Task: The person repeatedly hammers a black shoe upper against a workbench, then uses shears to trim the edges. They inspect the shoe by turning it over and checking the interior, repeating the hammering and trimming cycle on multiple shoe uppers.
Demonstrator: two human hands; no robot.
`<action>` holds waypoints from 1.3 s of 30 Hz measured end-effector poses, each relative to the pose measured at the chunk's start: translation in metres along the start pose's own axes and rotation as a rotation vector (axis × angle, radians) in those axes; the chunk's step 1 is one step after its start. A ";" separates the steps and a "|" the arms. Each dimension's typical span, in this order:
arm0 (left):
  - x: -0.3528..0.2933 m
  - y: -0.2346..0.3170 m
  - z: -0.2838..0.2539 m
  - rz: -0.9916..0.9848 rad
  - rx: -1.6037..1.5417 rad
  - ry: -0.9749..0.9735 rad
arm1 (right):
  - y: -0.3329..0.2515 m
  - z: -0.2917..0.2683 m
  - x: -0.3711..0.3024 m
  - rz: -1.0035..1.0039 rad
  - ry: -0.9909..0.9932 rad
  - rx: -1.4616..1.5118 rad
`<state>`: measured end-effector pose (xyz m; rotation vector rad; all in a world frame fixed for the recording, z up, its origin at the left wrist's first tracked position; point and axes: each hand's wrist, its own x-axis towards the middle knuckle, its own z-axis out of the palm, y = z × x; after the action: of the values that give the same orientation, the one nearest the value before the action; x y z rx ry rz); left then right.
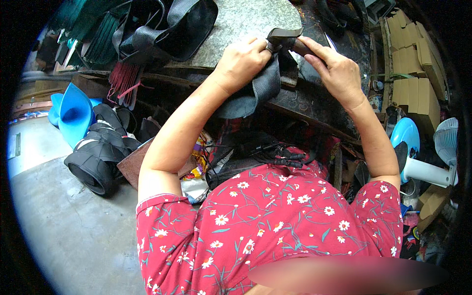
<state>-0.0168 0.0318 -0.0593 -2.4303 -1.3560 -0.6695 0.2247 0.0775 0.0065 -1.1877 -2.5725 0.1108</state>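
A person's left hand (243, 64) is closed around the upper end of a black, grained leather strip (267, 84) at the near right edge of a pale, speckled stone slab (246, 19); the strip's lower end hangs past that edge. The right hand (339, 69) has thumb and fingers clasped on the brown handle of a dark, metal-headed hammer (285, 33), its curved head just beside the left fingers; whether it touches the leather I cannot tell. The leather looks light, soft and tough, best pinched near its upper end, away from the head. The hammer seems rigid and head-heavy, best held by its handle. Broad black leather bands (196, 29) loop over the slab's left edge.
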 end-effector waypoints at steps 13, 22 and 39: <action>0.003 0.003 0.001 -0.022 0.042 0.008 | 0.024 0.014 0.001 -0.163 0.292 0.220; 0.002 0.004 -0.004 -0.128 -0.009 -0.019 | 0.029 0.030 -0.009 -0.116 0.197 0.085; -0.005 0.009 -0.010 -0.212 -0.044 0.036 | 0.026 0.010 -0.001 -0.119 0.045 0.217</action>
<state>-0.0140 0.0190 -0.0533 -2.3159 -1.6155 -0.7976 0.2409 0.0943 -0.0079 -0.9458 -2.5094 0.3232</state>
